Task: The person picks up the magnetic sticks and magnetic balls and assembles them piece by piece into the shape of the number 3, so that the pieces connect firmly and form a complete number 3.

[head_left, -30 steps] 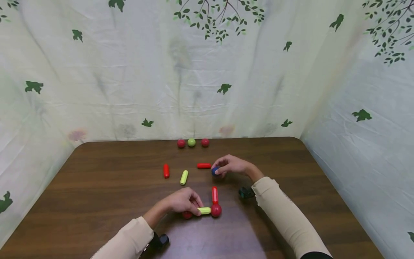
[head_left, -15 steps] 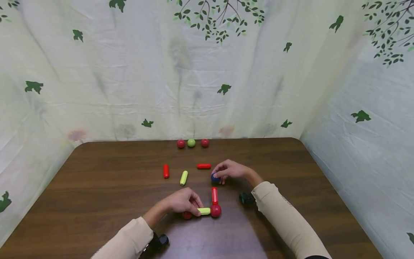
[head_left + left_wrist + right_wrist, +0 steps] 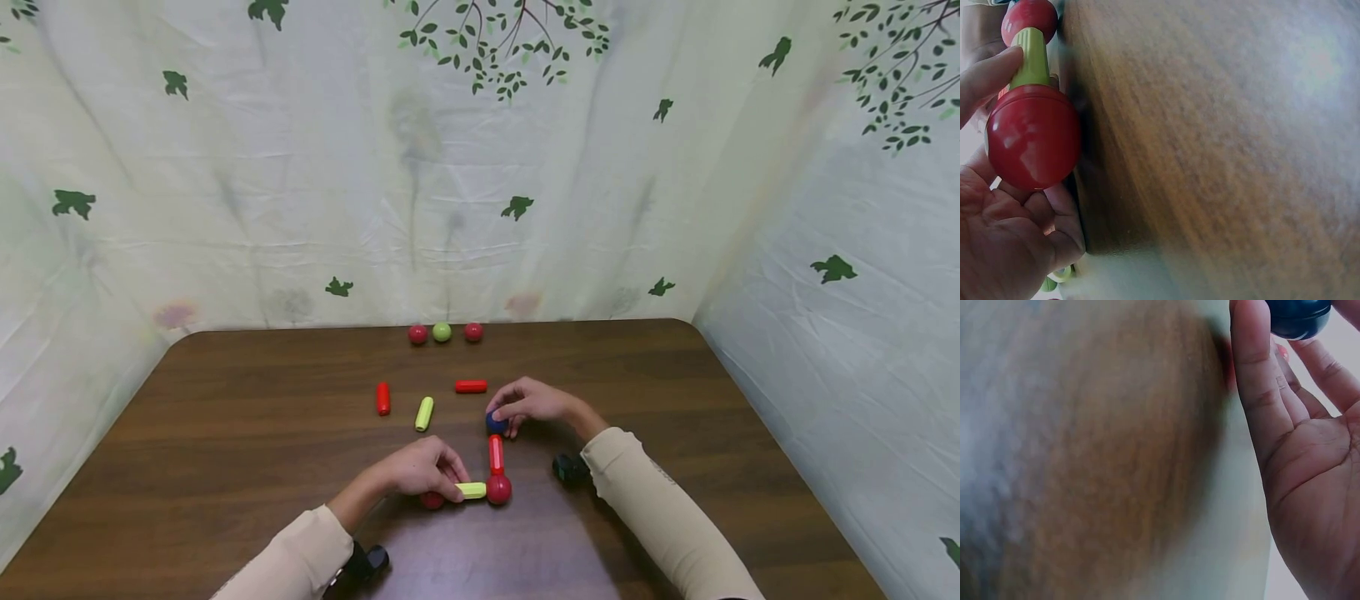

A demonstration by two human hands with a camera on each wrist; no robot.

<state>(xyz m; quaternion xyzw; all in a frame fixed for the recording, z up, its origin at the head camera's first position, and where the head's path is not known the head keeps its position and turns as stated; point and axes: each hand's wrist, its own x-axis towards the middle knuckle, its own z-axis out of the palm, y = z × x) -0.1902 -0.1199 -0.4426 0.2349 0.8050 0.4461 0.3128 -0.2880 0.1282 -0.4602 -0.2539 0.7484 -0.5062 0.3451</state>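
Observation:
My left hand (image 3: 422,467) pinches a yellow-green rod (image 3: 1034,56) between thumb and fingers. The rod joins a near red ball (image 3: 1034,137) to a second red ball (image 3: 498,489) at its right end. From that second ball a red rod (image 3: 496,455) points away toward the back of the table. My right hand (image 3: 534,402) holds a dark blue ball (image 3: 496,422) in its fingertips, right at the far end of the red rod. In the right wrist view the blue ball (image 3: 1300,315) shows between thumb and fingers.
Behind the hands lie a red rod (image 3: 471,387), another red rod (image 3: 383,399) and a yellow-green rod (image 3: 424,414). Along the back edge of the brown table (image 3: 262,433) sit two red balls, one at the left (image 3: 417,334), and a green ball (image 3: 442,332).
My right hand has brought the blue ball nearer, from beside the loose red rod to the far end of the upright-pointing red rod. The left hand keeps its hold, almost still.

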